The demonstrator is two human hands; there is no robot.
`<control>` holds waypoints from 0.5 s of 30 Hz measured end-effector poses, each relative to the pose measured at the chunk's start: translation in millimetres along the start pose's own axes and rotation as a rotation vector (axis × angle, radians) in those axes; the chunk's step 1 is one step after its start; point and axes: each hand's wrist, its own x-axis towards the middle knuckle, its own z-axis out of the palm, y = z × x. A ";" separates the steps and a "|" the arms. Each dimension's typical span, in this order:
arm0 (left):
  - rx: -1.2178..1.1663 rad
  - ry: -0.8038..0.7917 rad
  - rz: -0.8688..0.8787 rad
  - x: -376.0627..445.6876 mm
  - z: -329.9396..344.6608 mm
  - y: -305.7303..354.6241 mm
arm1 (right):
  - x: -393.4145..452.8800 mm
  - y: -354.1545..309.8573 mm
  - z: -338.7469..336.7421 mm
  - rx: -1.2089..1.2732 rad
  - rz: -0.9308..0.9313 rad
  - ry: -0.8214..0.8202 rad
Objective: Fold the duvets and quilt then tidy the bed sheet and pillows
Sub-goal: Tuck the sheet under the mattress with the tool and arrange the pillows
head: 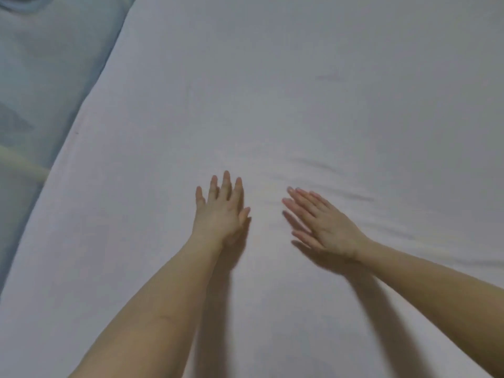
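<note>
Head view gives me a pale bed sheet (300, 91) filling almost the whole frame, stretched mostly flat. I see my left hand (222, 211) laid on the sheet near the middle, palm down, fingers straight and slightly fanned, pointing away from me. My right hand (321, 222) lies just beside it, apart from it, palm down too, fingers straight and close together, angled toward the upper left. Neither hand grips or pinches any cloth; whether the palms press hard or only rest I cannot tell. Faint creases (327, 175) run across the sheet just beyond and to the right of my right hand. Both bare forearms come in from the bottom edge and throw shadows on the sheet. Along the left edge, beside the sheet, lies a light blue fabric (49, 77) with a blurred pattern
</note>
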 end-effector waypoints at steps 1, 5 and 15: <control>-0.004 0.004 0.060 9.8 -1.5 33.7 | -16.9 32.1 -7.2 -0.018 0.107 0.001; 0.024 0.046 0.258 58.8 7.5 170.3 | -93.2 162.7 -18.4 -0.075 0.415 0.069; 0.171 0.168 0.549 75.8 79.7 294.0 | -208.9 252.1 40.3 -0.099 0.355 0.006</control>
